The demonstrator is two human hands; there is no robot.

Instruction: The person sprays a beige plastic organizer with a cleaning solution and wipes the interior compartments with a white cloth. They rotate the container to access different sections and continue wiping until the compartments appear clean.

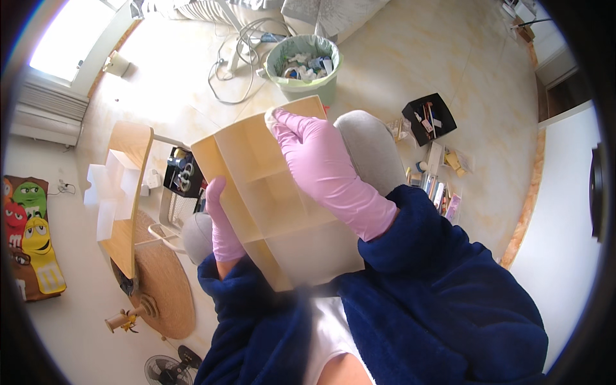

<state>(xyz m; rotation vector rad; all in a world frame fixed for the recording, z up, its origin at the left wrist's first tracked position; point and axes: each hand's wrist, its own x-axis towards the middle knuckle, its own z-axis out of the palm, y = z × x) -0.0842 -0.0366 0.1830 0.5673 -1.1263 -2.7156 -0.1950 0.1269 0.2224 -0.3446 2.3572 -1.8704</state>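
Note:
A cream plastic organizer box [298, 255] with several compartments is tilted in front of my chest, its open side towards me. My left hand [222, 216], in a pink glove, grips its left side, with the thumb over the rim. At the far edge is my right hand [322, 163], also gloved in pink. It pinches a whitish wad [270, 118], perhaps a wipe, against the wall of the box; the fingertips are partly hidden. The compartments that show hold nothing.
A lined waste bin [304, 86] with rubbish stands beyond the box, beside a looped cable [250, 67]. On the right floor lie a black box [429, 119] of small items and several pens [433, 187]. At left, a wooden table [129, 139] carries white dividers [113, 192].

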